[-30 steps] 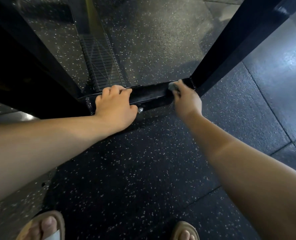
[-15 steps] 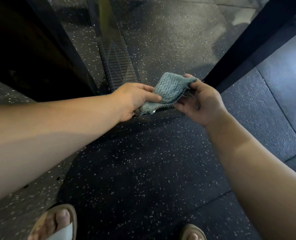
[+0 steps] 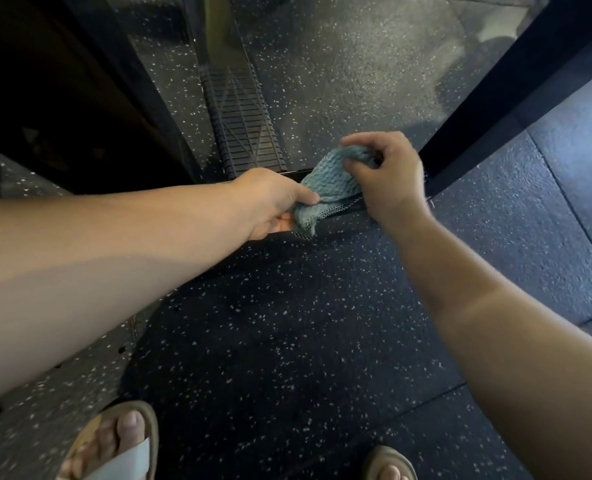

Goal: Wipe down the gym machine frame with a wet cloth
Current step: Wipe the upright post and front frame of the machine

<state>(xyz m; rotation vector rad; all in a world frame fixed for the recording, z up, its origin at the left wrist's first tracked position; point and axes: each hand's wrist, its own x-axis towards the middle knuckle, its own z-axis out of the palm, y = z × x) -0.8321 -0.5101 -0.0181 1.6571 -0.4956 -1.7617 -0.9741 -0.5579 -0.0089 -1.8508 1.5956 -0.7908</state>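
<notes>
Cloth (image 3: 324,187) bunched tighter than before.

Single feed I'm watching: head-worn wide-angle, pitched forward and steeply down over the speckled floor (image 3: 287,323). Wearer's left foot (image 3: 125,431) and right foot (image 3: 390,469) sit at bottom edge. Close range: left hand (image 3: 274,202) and right hand (image 3: 388,178) mid-picture, forearms entering from the left and right sides.

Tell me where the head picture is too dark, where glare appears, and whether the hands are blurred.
Head view: the upper left corner is nearly black, detail lost; the floor at top centre shows pale glare; the right hand looks slightly blurred at its edge, the left hand and cloth fairly sharp.
</notes>
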